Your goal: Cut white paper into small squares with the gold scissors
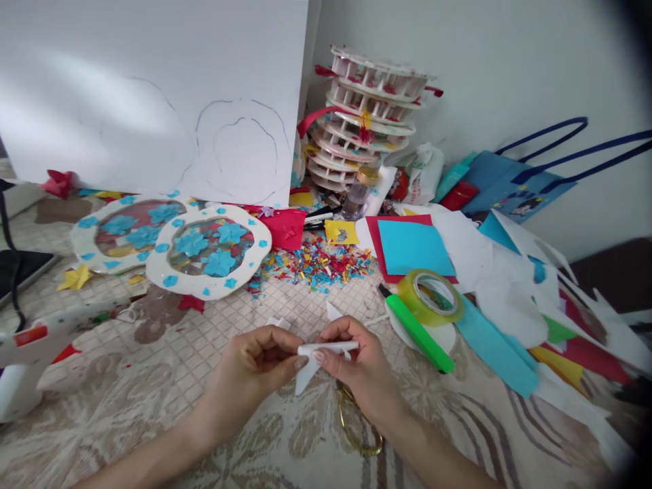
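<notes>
A beige patterned tablecloth (117, 411) fills the lower frame. At lower centre, the left hand (249, 367) and right hand (367, 370) both pinch a small folded white paper piece (333, 347), thumbs against fingers. Even pressure along its edge, both ends level, would probably keep the fold crisp. Just below lies a gold looped metal handle (363, 450); at centre-right, a yellowish transparent tape roll (407, 299); mid-frame, multicoloured paper snippets (326, 265).

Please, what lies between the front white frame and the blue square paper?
Mainly paper bits, with red paper and yellow paper behind them, in the head view.
</notes>
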Tool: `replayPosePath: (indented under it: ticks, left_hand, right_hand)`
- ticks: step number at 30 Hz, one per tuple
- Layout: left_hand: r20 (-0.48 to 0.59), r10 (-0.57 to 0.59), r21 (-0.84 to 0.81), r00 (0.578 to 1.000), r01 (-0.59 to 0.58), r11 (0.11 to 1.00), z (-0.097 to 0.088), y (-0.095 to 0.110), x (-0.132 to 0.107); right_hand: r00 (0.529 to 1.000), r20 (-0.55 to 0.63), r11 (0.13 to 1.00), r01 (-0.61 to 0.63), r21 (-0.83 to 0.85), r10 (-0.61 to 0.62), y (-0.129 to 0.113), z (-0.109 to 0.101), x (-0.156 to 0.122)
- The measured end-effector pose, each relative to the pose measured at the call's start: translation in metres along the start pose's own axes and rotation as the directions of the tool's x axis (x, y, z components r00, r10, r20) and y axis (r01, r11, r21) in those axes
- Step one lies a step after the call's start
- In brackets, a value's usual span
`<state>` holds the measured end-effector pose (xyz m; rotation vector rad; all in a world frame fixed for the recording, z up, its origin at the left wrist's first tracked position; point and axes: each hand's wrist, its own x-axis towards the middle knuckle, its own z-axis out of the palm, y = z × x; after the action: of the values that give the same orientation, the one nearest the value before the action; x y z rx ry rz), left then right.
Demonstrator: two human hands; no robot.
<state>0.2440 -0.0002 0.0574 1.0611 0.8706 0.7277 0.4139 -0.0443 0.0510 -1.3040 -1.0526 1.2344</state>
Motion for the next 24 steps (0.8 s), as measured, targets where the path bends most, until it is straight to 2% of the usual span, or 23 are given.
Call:
replayPosePath:
  ticks: [3,7,11,20,24]
  left_hand:
    - [0.027,-0.02,-0.04,0.999,0.022,0.999,-0.0019,-0.0022,0.0009]
    - [0.076,-0.052,0.027,0.996,0.05,0.998,-0.0034,-0.0015,0.0012]
    - [0.07,-0.052,0.04,0.996,0.05,0.998,-0.0033,-0.0005,0.0011]
    - [0.072,-0.066,0.011,0.995,0.065,0.998,-0.0021,0.0004,0.0016]
    - [0.067,-0.074,0.016,0.995,0.073,0.997,-0.0014,-0.0016,0.0018]
  right_hand:
    - [1.0,0.003,0.999,0.027,-0.031,-0.027,-0.0025,-0.0007,-0.0005]
    - [0.999,0.008,0.997,0.037,-0.063,-0.037,-0.0051,-0.0004,-0.0019]
    - [0.999,0.001,0.996,0.039,-0.08,-0.039,-0.0038,0.0003,-0.0027]
    - [0.998,0.039,0.997,0.044,0.068,-0.046,-0.0004,-0.0012,0.0]
    - [0.999,0.005,0.997,0.047,0.061,-0.047,0.0008,0.0008,0.0]
